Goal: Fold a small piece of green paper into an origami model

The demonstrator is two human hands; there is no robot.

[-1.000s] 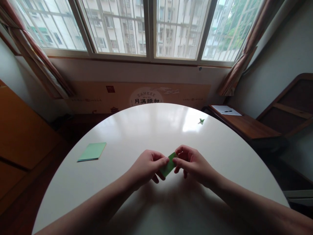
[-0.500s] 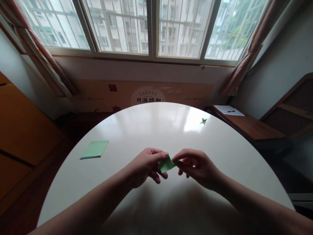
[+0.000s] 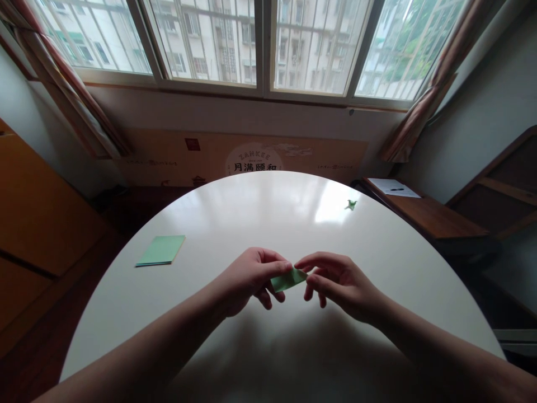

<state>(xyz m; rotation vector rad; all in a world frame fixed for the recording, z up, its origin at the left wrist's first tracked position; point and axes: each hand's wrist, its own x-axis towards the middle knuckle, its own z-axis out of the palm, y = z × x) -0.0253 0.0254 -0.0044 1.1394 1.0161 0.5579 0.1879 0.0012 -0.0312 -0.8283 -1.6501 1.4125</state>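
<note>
A small piece of folded green paper [image 3: 288,280] is held above the white round table [image 3: 235,224]. My left hand [image 3: 258,277] pinches its left part, thumb on top and the other fingers curled beneath. At the paper's right end, my right hand [image 3: 339,282] has its index fingertip at the upper edge and its thumb at the pointed tip. The remaining fingers of that hand are bent below. Both hands are over the near middle of the table.
A stack of light green square paper [image 3: 161,250] lies on the table's left side. A small folded green paper figure [image 3: 351,205] sits at the far right. Beyond the table's right edge stands a wooden surface [image 3: 444,215] with a white sheet [image 3: 392,187] and a pen.
The right thumb and index finger have moved apart along the green paper's right end. The paper now looks flatter and narrower. The view has tilted slightly.
</note>
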